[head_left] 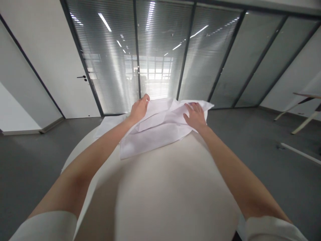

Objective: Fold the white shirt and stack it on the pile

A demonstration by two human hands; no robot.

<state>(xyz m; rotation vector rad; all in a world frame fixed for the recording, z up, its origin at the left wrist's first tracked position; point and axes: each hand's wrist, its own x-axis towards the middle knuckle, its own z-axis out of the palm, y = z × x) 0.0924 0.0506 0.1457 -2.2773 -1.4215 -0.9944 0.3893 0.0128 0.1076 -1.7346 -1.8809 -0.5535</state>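
Observation:
A white cloth garment lies crumpled and partly folded on the far side of a round white table. My left hand grips a raised fold of the cloth at its far left edge, fingers curled over it. My right hand rests flat on top of the cloth toward its right side, fingers spread, pressing it down. Both forearms reach across the tabletop from white short sleeves at the bottom of the view.
Beyond the table stands a glass partition with lowered blinds and dark frames, with a white door and black handle to its left. Grey floor surrounds the table. Legs of another table show at far right.

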